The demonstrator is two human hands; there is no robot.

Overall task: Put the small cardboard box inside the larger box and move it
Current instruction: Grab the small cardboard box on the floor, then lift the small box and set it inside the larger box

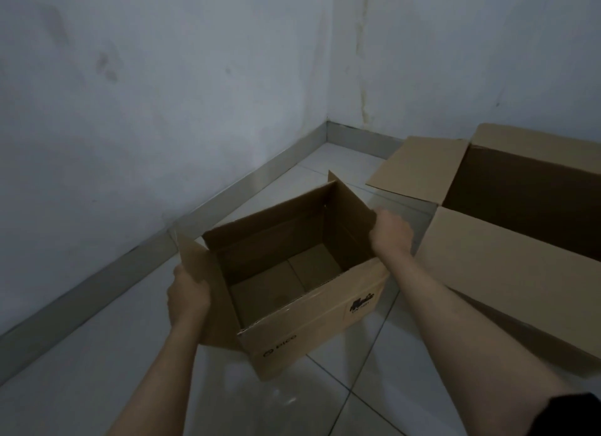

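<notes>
- my head view is dim and bluish, with no lamp in sight.
- soft glare sits on the floor tiles [328, 400] below the small cardboard box [312, 318].
- its inside and the larger box [507, 266] interior fall into deep shadow.
- the picture is soft and grainy; the skirting [97, 292] bows from wide-angle distortion.

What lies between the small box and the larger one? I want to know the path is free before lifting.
Only bare tiled floor separates the small box from the larger box in the head view; the right hand hangs over that gap.
</notes>
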